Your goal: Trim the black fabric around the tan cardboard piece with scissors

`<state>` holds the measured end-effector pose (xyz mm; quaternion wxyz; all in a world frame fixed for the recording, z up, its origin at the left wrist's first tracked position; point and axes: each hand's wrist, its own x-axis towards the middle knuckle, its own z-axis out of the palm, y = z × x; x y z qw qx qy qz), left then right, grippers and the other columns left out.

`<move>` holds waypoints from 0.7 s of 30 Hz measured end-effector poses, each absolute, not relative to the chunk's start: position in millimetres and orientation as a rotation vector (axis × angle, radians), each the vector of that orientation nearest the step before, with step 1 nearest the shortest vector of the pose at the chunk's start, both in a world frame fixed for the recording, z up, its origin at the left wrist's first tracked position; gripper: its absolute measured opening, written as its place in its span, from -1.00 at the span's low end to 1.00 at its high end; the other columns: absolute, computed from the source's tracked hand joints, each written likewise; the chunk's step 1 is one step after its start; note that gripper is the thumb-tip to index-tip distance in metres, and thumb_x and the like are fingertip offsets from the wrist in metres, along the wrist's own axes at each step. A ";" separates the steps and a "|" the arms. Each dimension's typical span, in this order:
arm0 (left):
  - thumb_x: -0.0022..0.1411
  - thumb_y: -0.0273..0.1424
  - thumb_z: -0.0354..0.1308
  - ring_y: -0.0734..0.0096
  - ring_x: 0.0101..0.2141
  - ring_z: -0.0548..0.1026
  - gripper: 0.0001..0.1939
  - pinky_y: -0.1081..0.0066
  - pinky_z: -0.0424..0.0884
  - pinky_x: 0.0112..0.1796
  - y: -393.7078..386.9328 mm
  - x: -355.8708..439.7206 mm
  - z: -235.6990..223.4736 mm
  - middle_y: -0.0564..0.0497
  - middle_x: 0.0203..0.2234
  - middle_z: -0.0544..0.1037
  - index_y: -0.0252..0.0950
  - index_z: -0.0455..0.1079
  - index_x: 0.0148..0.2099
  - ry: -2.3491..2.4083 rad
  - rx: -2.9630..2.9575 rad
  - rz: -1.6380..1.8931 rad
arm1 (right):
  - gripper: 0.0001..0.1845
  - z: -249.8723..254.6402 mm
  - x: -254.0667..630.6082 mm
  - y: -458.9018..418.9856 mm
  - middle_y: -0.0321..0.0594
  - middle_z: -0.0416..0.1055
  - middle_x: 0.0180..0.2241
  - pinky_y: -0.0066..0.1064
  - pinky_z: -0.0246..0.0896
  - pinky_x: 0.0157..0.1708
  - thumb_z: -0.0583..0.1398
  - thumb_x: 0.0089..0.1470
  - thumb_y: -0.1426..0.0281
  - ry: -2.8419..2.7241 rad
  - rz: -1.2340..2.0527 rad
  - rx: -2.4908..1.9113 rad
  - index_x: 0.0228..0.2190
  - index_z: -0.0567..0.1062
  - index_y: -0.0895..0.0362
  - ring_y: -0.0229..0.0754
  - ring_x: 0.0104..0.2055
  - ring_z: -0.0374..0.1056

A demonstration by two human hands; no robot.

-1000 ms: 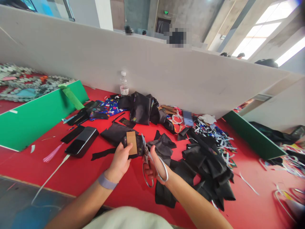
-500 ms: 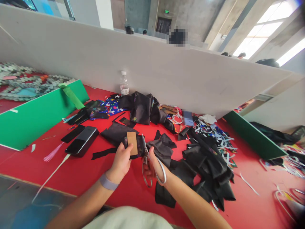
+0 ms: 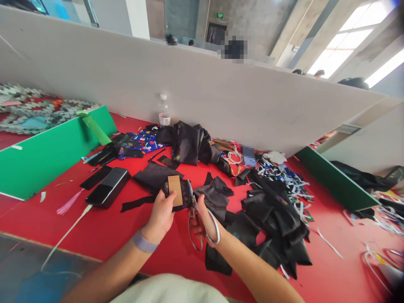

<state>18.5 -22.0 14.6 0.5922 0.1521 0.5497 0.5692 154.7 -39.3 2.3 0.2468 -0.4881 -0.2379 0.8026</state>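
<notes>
Steel scissors [image 3: 198,219] in the right hand [image 3: 202,221] bite black cloth [image 3: 184,195] at frame centre; the left hand [image 3: 162,214] pinches it under a brown card [image 3: 175,190] (thumb close, a nick seems possible). Farther up, a bottle [image 3: 164,110].

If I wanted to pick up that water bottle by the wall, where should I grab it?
Probably grab the water bottle around its middle, reaching from the front. It stands upright against the grey partition, so the back is blocked, and its round body suits a wrap-around grip.
</notes>
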 end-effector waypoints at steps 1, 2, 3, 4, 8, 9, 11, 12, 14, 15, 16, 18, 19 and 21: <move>0.05 -0.51 0.17 0.36 -0.35 0.57 -0.62 0.48 0.40 -0.41 -22.1 18.6 14.4 0.01 -0.30 0.60 -0.17 0.39 -0.04 1.279 0.353 1.323 | -0.25 1.9 154.7 -39.5 -0.40 -0.03 -0.63 -0.51 -0.47 -0.69 -0.21 0.00 -0.32 -0.656 2.181 -1.340 -0.46 0.27 0.10 -0.43 -0.70 -0.23; 0.06 -0.51 0.17 0.36 -0.34 0.57 -0.62 0.47 0.40 -0.40 -22.2 18.6 14.3 0.01 -0.29 0.60 -0.17 0.39 -0.04 1.281 0.353 1.323 | -0.25 1.6 154.6 -39.7 -0.40 -0.03 -0.63 -0.52 -0.47 -0.70 -0.21 0.00 -0.31 -0.667 2.167 -1.351 -0.46 0.27 0.10 -0.43 -0.70 -0.23; 0.06 -0.51 0.17 0.36 -0.34 0.57 -0.63 0.47 0.40 -0.40 -22.3 18.6 14.4 0.01 -0.29 0.60 -0.17 0.39 -0.04 1.282 0.356 1.322 | -0.26 1.4 154.6 -39.8 -0.41 -0.03 -0.63 -0.52 -0.47 -0.70 -0.20 0.01 -0.31 -0.680 2.153 -1.363 -0.45 0.27 0.10 -0.43 -0.70 -0.24; 0.07 -0.51 0.17 0.36 -0.34 0.57 -0.63 0.47 0.40 -0.40 -22.3 18.5 14.7 0.01 -0.28 0.60 -0.16 0.39 -0.04 1.283 0.360 1.320 | -0.27 1.3 154.7 -39.9 -0.41 -0.03 -0.63 -0.52 -0.47 -0.70 -0.19 0.01 -0.30 -0.694 2.139 -1.371 -0.45 0.27 0.10 -0.43 -0.70 -0.23; 0.08 -0.50 0.16 0.36 -0.32 0.57 -0.64 0.47 0.41 -0.38 -22.5 18.4 17.2 0.02 -0.26 0.60 -0.15 0.39 -0.04 1.290 0.355 1.320 | -0.25 1.5 155.8 -39.8 -0.43 0.00 -0.63 -0.54 -0.38 -0.72 -0.22 0.01 -0.31 -0.694 2.167 -1.323 -0.43 0.27 0.11 -0.44 -0.70 -0.19; 0.08 -0.51 0.16 0.36 -0.32 0.57 -0.65 0.47 0.41 -0.38 -22.7 18.4 17.9 0.02 -0.27 0.60 -0.15 0.40 -0.05 1.290 0.350 1.322 | -0.23 1.7 156.1 -39.8 -0.43 0.01 -0.64 -0.55 -0.35 -0.72 -0.24 0.00 -0.32 -0.684 2.189 -1.303 -0.43 0.27 0.11 -0.43 -0.70 -0.17; 0.08 -0.51 0.16 0.37 -0.33 0.57 -0.65 0.47 0.41 -0.38 -23.3 18.3 18.7 0.03 -0.29 0.60 -0.15 0.41 -0.05 1.286 0.346 1.325 | -0.21 2.5 156.9 -40.0 -0.43 0.02 -0.64 -0.56 -0.31 -0.72 -0.27 -0.01 -0.32 -0.669 2.222 -1.280 -0.42 0.27 0.11 -0.43 -0.70 -0.14; 0.07 -0.51 0.16 0.37 -0.33 0.57 -0.64 0.47 0.41 -0.39 -23.6 18.2 18.8 0.03 -0.30 0.59 -0.15 0.41 -0.05 1.283 0.345 1.326 | -0.21 3.0 157.3 -40.3 -0.43 0.03 -0.63 -0.56 -0.30 -0.72 -0.28 -0.01 -0.32 -0.669 2.228 -1.279 -0.42 0.26 0.11 -0.42 -0.70 -0.14; 0.06 -0.52 0.16 0.37 -0.35 0.57 -0.64 0.48 0.40 -0.41 -24.0 17.9 18.7 0.04 -0.32 0.59 -0.14 0.41 -0.06 1.284 0.341 1.327 | -0.22 4.6 157.9 -41.2 -0.43 0.03 -0.63 -0.57 -0.30 -0.72 -0.27 0.00 -0.32 -0.671 2.226 -1.291 -0.42 0.26 0.11 -0.42 -0.70 -0.14; 0.06 -0.52 0.17 0.37 -0.35 0.57 -0.64 0.48 0.40 -0.42 -24.1 17.7 18.6 0.04 -0.33 0.59 -0.15 0.41 -0.07 1.289 0.338 1.326 | -0.22 5.6 158.2 -41.7 -0.43 0.02 -0.63 -0.56 -0.31 -0.72 -0.27 0.00 -0.32 -0.671 2.225 -1.301 -0.42 0.26 0.11 -0.42 -0.69 -0.15; 0.06 -0.52 0.17 0.37 -0.36 0.57 -0.65 0.49 0.40 -0.43 -24.0 17.5 18.5 0.04 -0.33 0.59 -0.15 0.41 -0.07 1.294 0.338 1.324 | -0.22 6.5 158.6 -42.2 -0.43 0.02 -0.63 -0.56 -0.32 -0.72 -0.27 0.00 -0.31 -0.673 2.222 -1.312 -0.42 0.26 0.11 -0.42 -0.69 -0.15; 0.06 -0.51 0.16 0.37 -0.36 0.57 -0.66 0.50 0.39 -0.44 -23.7 17.1 18.6 0.04 -0.33 0.59 -0.15 0.41 -0.08 1.306 0.345 1.317 | -0.23 8.0 159.3 -43.1 -0.42 0.00 -0.62 -0.55 -0.34 -0.72 -0.26 0.01 -0.31 -0.683 2.211 -1.324 -0.43 0.26 0.11 -0.42 -0.69 -0.17; 0.07 -0.50 0.16 0.37 -0.36 0.56 -0.67 0.50 0.39 -0.45 -23.6 17.0 18.7 0.04 -0.32 0.59 -0.15 0.40 -0.09 1.310 0.352 1.312 | -0.23 8.4 159.7 -43.3 -0.41 0.00 -0.62 -0.55 -0.35 -0.71 -0.26 0.01 -0.31 -0.691 2.205 -1.326 -0.44 0.27 0.11 -0.42 -0.69 -0.18; 0.08 -0.49 0.16 0.37 -0.35 0.56 -0.69 0.50 0.38 -0.46 -23.4 17.0 19.0 0.05 -0.30 0.59 -0.15 0.39 -0.09 1.317 0.366 1.300 | -0.24 8.1 160.5 -43.4 -0.40 -0.01 -0.61 -0.54 -0.38 -0.71 -0.24 0.00 -0.31 -0.707 2.194 -1.325 -0.44 0.27 0.10 -0.42 -0.69 -0.19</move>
